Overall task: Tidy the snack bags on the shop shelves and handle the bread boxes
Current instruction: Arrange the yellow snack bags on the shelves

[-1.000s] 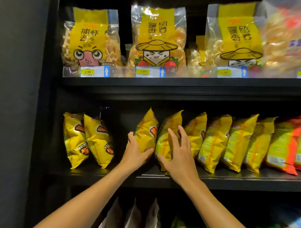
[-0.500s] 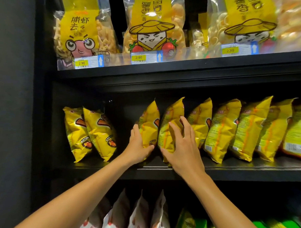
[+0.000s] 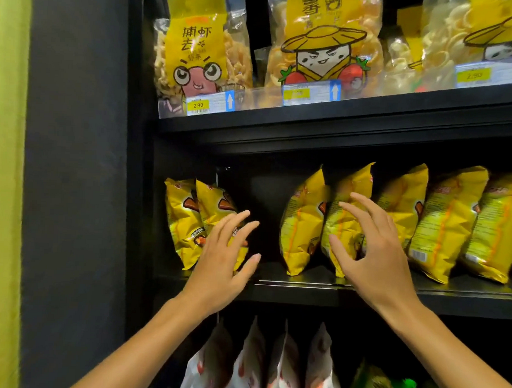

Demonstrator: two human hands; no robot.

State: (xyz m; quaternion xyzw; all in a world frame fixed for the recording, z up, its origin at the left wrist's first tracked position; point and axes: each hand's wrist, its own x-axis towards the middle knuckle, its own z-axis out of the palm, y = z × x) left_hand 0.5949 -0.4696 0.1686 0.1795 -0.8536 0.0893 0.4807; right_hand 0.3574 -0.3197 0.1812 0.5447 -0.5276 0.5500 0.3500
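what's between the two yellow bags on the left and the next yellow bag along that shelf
Only the left hand, fingers spread, before a dark bare gap, in the head view.

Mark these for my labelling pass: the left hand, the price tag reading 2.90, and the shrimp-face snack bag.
left hand (image 3: 222, 261), head view, back of the hand.
price tag reading 2.90 (image 3: 198, 105), head view, its yellow patch.
shrimp-face snack bag (image 3: 197, 46), head view, yellow label.
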